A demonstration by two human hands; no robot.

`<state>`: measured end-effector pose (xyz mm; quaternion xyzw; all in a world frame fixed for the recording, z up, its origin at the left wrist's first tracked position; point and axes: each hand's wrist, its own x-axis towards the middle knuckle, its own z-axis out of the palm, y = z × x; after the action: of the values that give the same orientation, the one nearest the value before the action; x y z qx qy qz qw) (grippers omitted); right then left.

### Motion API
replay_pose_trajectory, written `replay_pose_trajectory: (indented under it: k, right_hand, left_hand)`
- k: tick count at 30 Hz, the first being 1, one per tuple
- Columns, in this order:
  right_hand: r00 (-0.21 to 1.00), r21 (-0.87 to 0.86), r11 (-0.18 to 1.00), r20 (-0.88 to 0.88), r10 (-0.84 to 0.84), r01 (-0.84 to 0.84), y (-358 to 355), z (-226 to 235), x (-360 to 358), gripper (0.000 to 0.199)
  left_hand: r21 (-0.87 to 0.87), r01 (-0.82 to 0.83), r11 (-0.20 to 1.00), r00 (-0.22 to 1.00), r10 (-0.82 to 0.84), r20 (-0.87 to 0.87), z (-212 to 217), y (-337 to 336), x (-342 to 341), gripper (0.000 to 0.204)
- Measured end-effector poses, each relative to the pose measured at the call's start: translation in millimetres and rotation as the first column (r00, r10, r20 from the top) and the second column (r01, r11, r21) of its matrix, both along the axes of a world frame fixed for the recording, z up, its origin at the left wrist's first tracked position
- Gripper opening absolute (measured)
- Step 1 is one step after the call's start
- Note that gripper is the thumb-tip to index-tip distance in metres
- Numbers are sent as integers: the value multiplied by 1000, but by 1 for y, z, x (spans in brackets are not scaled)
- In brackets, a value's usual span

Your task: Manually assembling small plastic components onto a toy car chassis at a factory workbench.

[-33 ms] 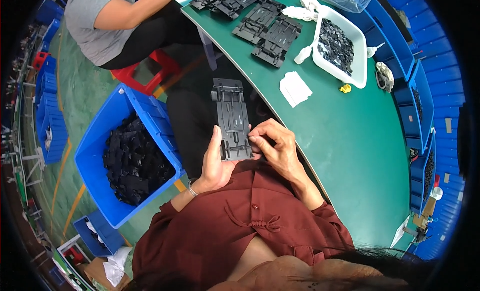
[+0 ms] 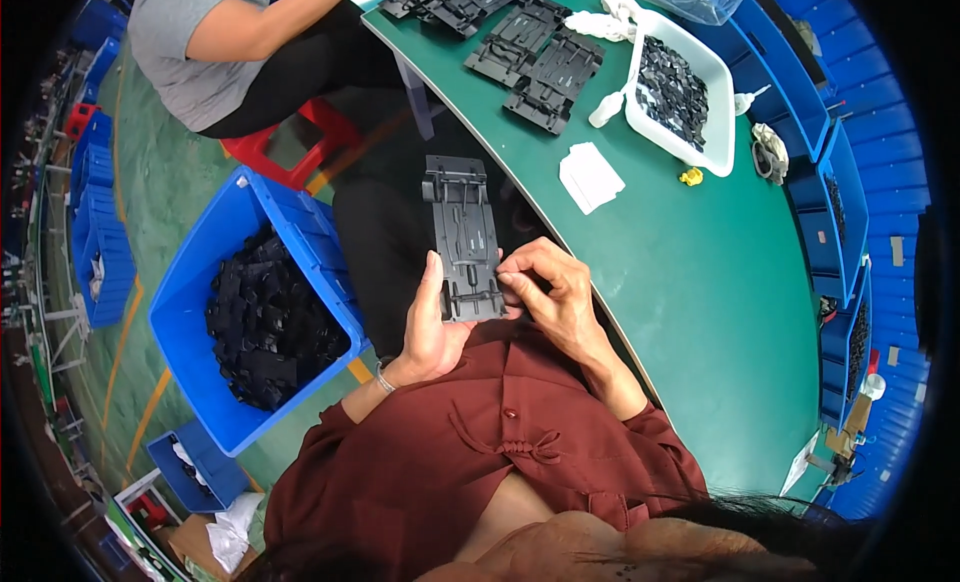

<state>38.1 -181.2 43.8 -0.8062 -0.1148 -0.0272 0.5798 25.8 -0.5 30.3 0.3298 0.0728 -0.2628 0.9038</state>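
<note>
My left hand (image 2: 432, 327) holds a black plastic chassis (image 2: 465, 237), shaped like the underside of a toy car, by its near end. The thumb lies along the left edge and the palm is beneath. The chassis is upright in the view, its detailed face up, with crossbars near both ends. At its lower right edge, my right hand (image 2: 562, 294) has thumb and index finger pinched together. Whether a small part sits in that pinch cannot be made out. Several similar chassis (image 2: 555, 82) lie on the green table (image 2: 690, 272) at the far side.
A blue bin (image 2: 190, 352) of black parts stands at my left. On the table are a white tray (image 2: 722, 147) of small dark pieces, a white bottle (image 2: 606, 110), white cards (image 2: 590, 177) and a yellow bit (image 2: 691, 177). Blue bins (image 2: 822, 237) line the right. A co-worker (image 2: 215, 62) sits far left.
</note>
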Motion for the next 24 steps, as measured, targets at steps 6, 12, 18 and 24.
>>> replay_pose_trajectory:
  k: [6, 12, 18, 24]
  right_hand:
    - [999, 17, 1000, 27, -23, 22, -1, -2, -3, 8]
    - [996, -17, 1000, 92, -16, 18, 2, -2, -4, 11]
    - [992, -46, 999, 127, -13, 19, 1, -3, -5, 12]
    - [988, -57, 998, 154, -8, 17, 1, -5, -3, 13]
  left_hand:
    - [53, -65, 996, 998, 64, 19, -3, -5, -2, 67]
    - [13, -90, 996, 996, 89, 24, -4, -3, -5, 65]
    - [-1, -83, 997, 996, 83, 34, -8, -2, -6, 65]
    - [46, -57, 997, 996, 53, 75, -9, -1, -6, 68]
